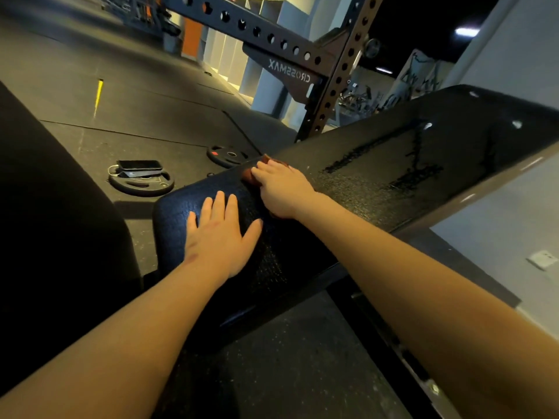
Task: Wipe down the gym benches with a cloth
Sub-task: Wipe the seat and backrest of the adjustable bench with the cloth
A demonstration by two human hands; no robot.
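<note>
On the bench, dead centre, both hands are down. One bench is being worked: a long black pad whose long axis runs from the lower left of the view up to the upper right, the near end rounded and the far end passing out at the right edge.

There's one cloth, reddish-brown and bunched on the pad about a third of the way along from the near end. The right hand sits on top of it, fingers bent over and gripping it, so only scraps of cloth peek out past the fingertips. The left hand lies flat on the near end of the pad, fingers straight and a little spread, holding nothing. The two hands are near each other but apart.

Beyond the right hand, dark streaks and a speckled sheen show on the pad.

On the rubber floor beyond the bench lie two weight plates: the nearer plate carries one phone, and the smaller plate lies just beside the bench's far edge. One steel rack with rows of holes stands behind.
</note>
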